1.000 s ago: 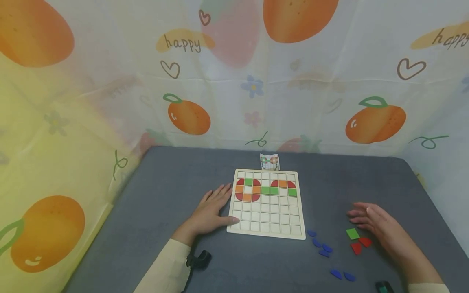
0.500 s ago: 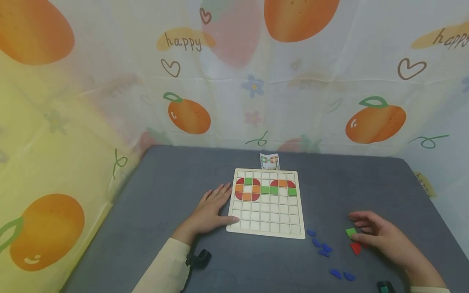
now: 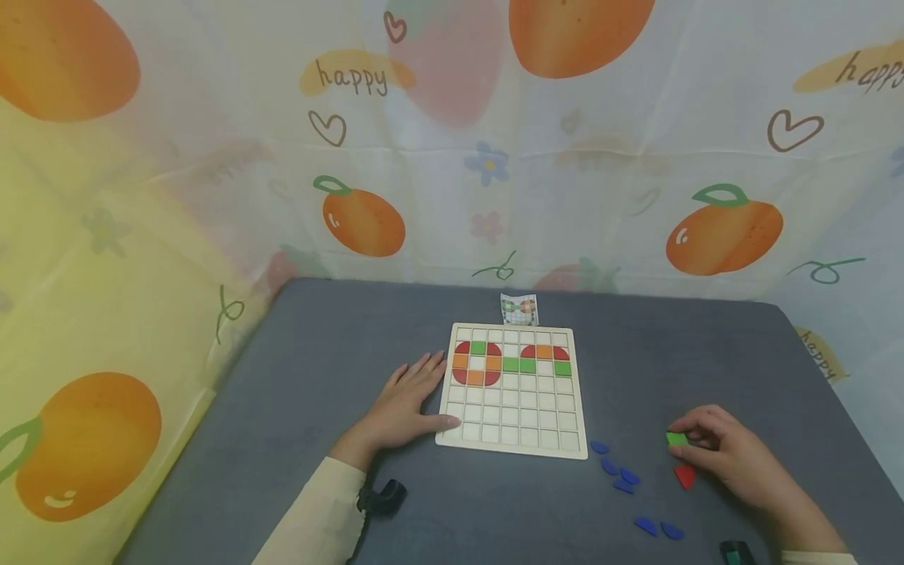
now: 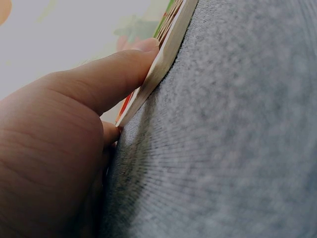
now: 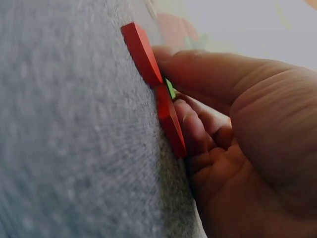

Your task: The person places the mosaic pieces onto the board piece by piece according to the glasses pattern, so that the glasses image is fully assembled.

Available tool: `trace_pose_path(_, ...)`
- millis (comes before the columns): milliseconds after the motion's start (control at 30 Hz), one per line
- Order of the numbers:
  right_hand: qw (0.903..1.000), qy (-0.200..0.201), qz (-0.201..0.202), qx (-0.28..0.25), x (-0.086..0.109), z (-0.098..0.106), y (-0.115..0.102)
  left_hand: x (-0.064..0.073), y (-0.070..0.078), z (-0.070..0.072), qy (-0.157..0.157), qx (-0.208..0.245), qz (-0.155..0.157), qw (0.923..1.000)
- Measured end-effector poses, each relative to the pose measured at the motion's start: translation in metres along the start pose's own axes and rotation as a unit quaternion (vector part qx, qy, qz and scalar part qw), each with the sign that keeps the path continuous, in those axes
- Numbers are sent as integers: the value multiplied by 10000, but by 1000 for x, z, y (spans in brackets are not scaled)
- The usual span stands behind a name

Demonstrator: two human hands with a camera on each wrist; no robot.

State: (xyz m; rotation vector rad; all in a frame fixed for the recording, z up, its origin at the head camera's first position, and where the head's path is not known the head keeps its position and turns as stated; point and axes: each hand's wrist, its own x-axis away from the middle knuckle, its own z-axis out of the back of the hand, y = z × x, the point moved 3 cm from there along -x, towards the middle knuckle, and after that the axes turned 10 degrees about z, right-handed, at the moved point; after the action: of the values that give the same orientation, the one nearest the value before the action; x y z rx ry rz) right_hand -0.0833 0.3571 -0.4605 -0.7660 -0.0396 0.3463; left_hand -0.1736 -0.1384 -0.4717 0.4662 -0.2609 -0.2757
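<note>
A pale wooden grid board (image 3: 512, 450) bears red, orange and green tiles in its upper rows. My left hand (image 3: 402, 412) lies flat at its left side, fingers stretched along the edge and thumb on the rim; the left wrist view has that thumb (image 4: 116, 74) over the board's edge (image 4: 166, 62). To the right of the board, my right hand (image 3: 741, 463) pinches a green square tile (image 3: 676, 439) between thumb and fingers. A red quarter-round tile (image 3: 683, 477) lies just below it. The right wrist view shows two red tiles (image 5: 142, 54) near the thumb, the green one mostly hidden.
Several blue half-round pieces (image 3: 610, 466) lie between the board and my right hand, with two more blue pieces (image 3: 672, 531) nearer the front. A small printed pattern card (image 3: 519, 310) stands behind the board. A fruit-print cloth (image 3: 579, 196) hangs at the table's back.
My right hand has come down from above the loose tiles, and its thumb and fingers have closed on the green square. The left hand stays in place on the board.
</note>
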Motion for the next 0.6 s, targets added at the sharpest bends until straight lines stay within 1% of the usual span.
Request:
trace_pose_path(100,9999,75,-49,74,1,-2,-1,1,0,0,-24,42,-6,10000)
trace_pose_path(167,9998,112,-178,40,1,-2,-1,0,0,1,-15,52,-22,10000)
trace_pose_path(333,9982,228,-540,-159,0,-2,0,-2,-1,0,-9,39,-26,10000)
trace_pose_path(500,9971,272,-648,-295,0,-2,-2,-2,-2,-1,-10,14,-8,10000)
trace_pose_path(600,9958,275,-783,-396,2,-2,-6,-1,-2,-2,-26,-11,22,10000)
